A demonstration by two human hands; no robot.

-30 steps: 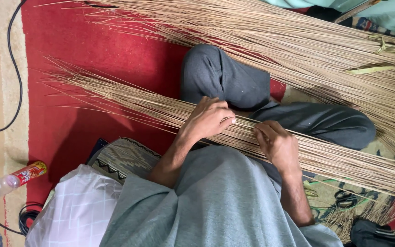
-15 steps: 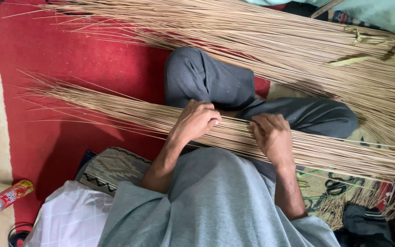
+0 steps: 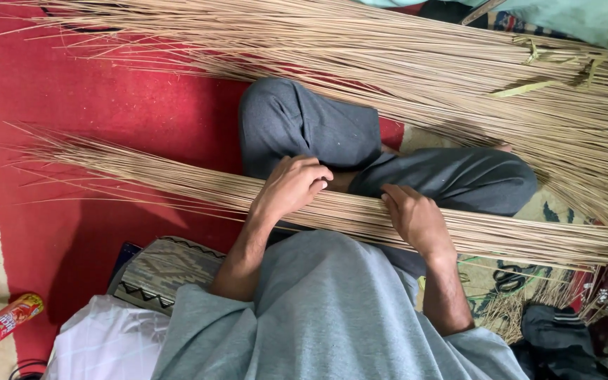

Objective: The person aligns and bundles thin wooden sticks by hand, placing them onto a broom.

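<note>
At your lower left, a small plastic bottle (image 3: 0, 325) lies tilted on the beige border strip of the red carpet (image 3: 107, 105), just off the red field's edge. Its wrap label (image 3: 14, 314) is red with yellow patches; the neck end is clear.

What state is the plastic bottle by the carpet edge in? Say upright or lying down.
Lying down: the plastic bottle rests on its side on the floor, tilted diagonally.

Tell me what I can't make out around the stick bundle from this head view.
- Right end of the thin tan stick bundle across the lap: cut off by the frame's right edge.
- Left hand fingertips: curled over the bundle, hidden.
- Right hand palm and grip: faces down, unseen.
- Clear plastic bottle with red label: cut off at the left edge.
</note>
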